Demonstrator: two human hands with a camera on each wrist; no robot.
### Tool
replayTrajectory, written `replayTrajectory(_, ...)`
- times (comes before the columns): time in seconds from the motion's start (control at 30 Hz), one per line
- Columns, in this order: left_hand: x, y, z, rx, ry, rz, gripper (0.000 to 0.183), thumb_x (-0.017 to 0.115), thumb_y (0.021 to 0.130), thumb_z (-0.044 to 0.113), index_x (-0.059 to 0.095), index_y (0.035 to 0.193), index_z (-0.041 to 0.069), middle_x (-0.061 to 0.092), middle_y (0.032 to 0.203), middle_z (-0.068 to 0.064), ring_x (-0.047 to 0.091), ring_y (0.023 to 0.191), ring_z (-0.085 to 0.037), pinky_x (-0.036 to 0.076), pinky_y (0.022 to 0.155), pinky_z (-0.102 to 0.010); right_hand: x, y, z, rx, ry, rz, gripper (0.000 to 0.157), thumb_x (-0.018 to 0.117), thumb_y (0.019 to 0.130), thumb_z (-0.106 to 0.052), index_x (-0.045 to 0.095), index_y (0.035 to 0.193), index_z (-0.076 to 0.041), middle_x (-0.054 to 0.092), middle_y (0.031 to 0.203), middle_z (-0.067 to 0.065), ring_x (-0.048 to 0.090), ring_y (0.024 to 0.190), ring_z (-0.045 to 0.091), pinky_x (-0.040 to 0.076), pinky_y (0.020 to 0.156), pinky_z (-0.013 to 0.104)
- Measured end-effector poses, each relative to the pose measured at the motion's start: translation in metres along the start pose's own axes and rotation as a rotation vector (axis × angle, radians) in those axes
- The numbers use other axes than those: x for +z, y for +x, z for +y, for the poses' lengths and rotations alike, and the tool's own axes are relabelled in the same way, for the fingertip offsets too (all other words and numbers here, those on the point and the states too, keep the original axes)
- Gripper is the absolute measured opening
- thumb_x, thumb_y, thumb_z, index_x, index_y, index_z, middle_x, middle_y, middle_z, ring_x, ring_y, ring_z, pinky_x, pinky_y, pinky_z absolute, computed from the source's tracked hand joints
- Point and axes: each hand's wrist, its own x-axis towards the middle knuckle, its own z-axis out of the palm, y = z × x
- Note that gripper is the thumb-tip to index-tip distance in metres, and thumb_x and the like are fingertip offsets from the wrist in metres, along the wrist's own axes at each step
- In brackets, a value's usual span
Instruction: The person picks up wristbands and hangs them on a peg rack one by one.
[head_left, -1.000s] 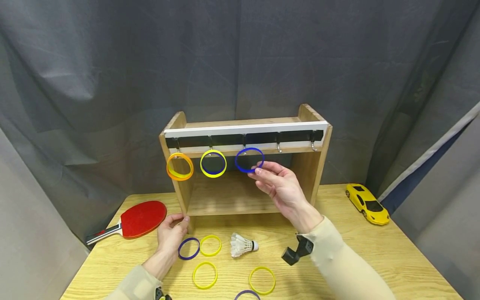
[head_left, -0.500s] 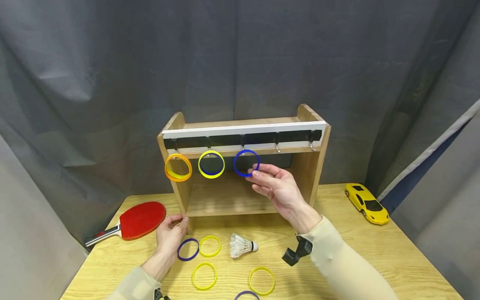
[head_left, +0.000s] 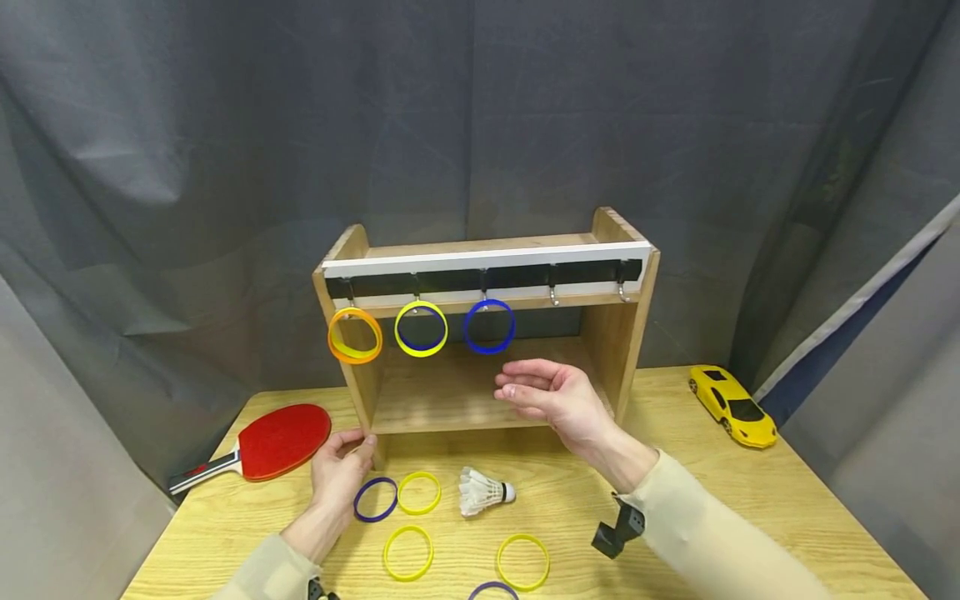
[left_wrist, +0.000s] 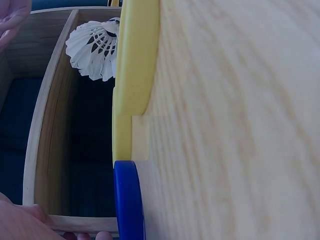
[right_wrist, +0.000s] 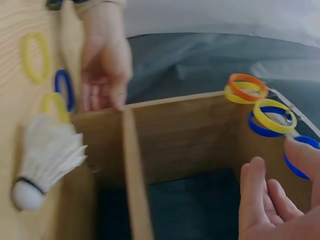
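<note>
A: Status?
B: R hand (head_left: 558,398) holds nth: fingers nearly straight, thumb apart from them. It's just below the blue ring (head_left: 489,350), which hangs from the mid hook (head_left: 485,295) on the rack's (head_left: 442,400) top front edge.
A: L hand?
B: L hand (head_left: 339,471) pinches the rack's lower L front corner, fingers vs thumb on the side panel.
A: Risks?
B: IMO three. (1) R fingertips clip the ring on the way past; looks like only the hook tip retains it, so it could drop. (2) L grip slackens while sth pulls a hook: rack could shift (can't tell if it's fixed down). (3) L wrist sweeps the dark-blue ring (head_left: 356,504) just beside it into the yellow ring (head_left: 420,511), in front of the rack's lower front edge.
A: Shuttlecock (head_left: 480,492)?
B: Also near that edge, on the table (head_left: 660,417). Prob rolls if a sleeve brushes it.
</note>
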Motion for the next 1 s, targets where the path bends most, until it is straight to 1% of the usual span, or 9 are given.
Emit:
replayTrajectory(0.07,0.0,0.0,0.0,0.002,0.003,0.0,0.032,0.075,0.107,0.012,0.066,0.134,-0.003,0.075,0.114,0.0,0.07,0.098,-0.012,0.061,0.083,-0.025,-0.002,-0.007,0.005,0.012,-0.069,-0.026,0.039,0.077,0.1,0.003,0.07,0.139,0.007,0.086,0.121,0.003,0.084,0.104,0.009,0.069,0.092,0.03)
replayTrajectory(0.17,0.001,0.0,0.0,0.003,0.005,-0.002,0.033,0.075,0.107,0.012,0.066,0.135,-0.003,0.075,0.115,-0.001,0.069,0.097,-0.011,0.062,0.083,-0.025,-0.006,-0.017,0.013,0.038,-0.162,-0.071,0.048,0.082,0.098,-0.001,0.065,0.141,0.014,0.085,0.127,0.012,0.084,0.104,0.009,0.069,0.094,0.033)
replayTrajectory(0.23,0.001,-0.001,0.0,0.0,0.008,-0.004,0.033,0.075,0.107,0.013,0.066,0.135,-0.003,0.074,0.115,-0.001,0.069,0.097,-0.012,0.062,0.083,-0.025,-0.008,-0.024,0.02,0.05,-0.199,-0.114,0.05,0.082,0.097,-0.001,0.063,0.14,0.017,0.085,0.125,0.015,0.084,0.102,0.008,0.069,0.092,0.031)
replayTrajectory(0.3,0.0,-0.001,0.001,-0.002,0.009,-0.005,0.033,0.075,0.107,0.012,0.066,0.135,-0.003,0.074,0.115,-0.001,0.07,0.097,-0.012,0.062,0.083,-0.025,-0.01,-0.032,0.027,0.057,-0.24,-0.163,0.048,0.082,0.097,-0.001,0.065,0.137,0.019,0.083,0.124,0.023,0.083,0.099,0.007,0.069,0.09,0.028)
replayTrajectory(0.47,-0.001,0.0,0.001,-0.005,0.007,0.0,0.033,0.075,0.107,0.012,0.066,0.135,-0.003,0.074,0.113,0.0,0.07,0.095,-0.011,0.061,0.082,-0.025,-0.006,-0.052,0.044,-0.009,-0.424,-0.286,0.041,0.088,0.093,-0.004,0.073,0.127,0.013,0.081,0.119,0.031,0.083,0.096,0.007,0.067,0.084,0.022)
replayTrajectory(0.57,-0.003,0.001,0.002,-0.008,-0.001,0.006,0.033,0.075,0.107,0.013,0.066,0.135,-0.002,0.074,0.11,0.002,0.069,0.092,-0.009,0.061,0.081,-0.024,0.0,-0.06,0.051,-0.048,-0.535,-0.354,0.037,0.092,0.091,-0.01,0.078,0.122,0.004,0.082,0.12,0.025,0.083,0.1,0.01,0.067,0.082,0.023)
replayTrajectory(0.7,-0.004,0.002,0.002,-0.014,-0.009,0.01,0.032,0.075,0.108,0.012,0.066,0.135,-0.001,0.073,0.107,0.005,0.067,0.088,-0.007,0.06,0.08,-0.023,0.012,-0.065,0.057,-0.06,-0.633,-0.427,0.03,0.094,0.09,-0.012,0.083,0.117,-0.007,0.085,0.117,0.011,0.083,0.102,0.01,0.067,0.081,0.024)
replayTrajectory(0.87,-0.003,0.002,0.0,-0.016,-0.014,0.01,0.032,0.075,0.107,0.011,0.066,0.135,-0.002,0.074,0.107,0.005,0.068,0.09,-0.008,0.061,0.081,-0.022,0.022,-0.065,0.066,-0.128,-0.77,-0.507,0.026,0.094,0.09,-0.009,0.084,0.114,-0.007,0.086,0.114,0.009,0.084,0.101,0.014,0.066,0.078,0.019)
replayTrajectory(1.0,-0.001,0.001,0.0,-0.018,-0.018,0.0,0.031,0.075,0.107,0.012,0.066,0.134,-0.001,0.074,0.109,0.004,0.07,0.095,-0.009,0.062,0.083,-0.023,0.022,-0.062,0.073,-0.242,-0.953,-0.537,0.022,0.094,0.087,-0.008,0.085,0.107,-0.009,0.087,0.106,0.004,0.081,0.094,0.005,0.064,0.077,0.016)
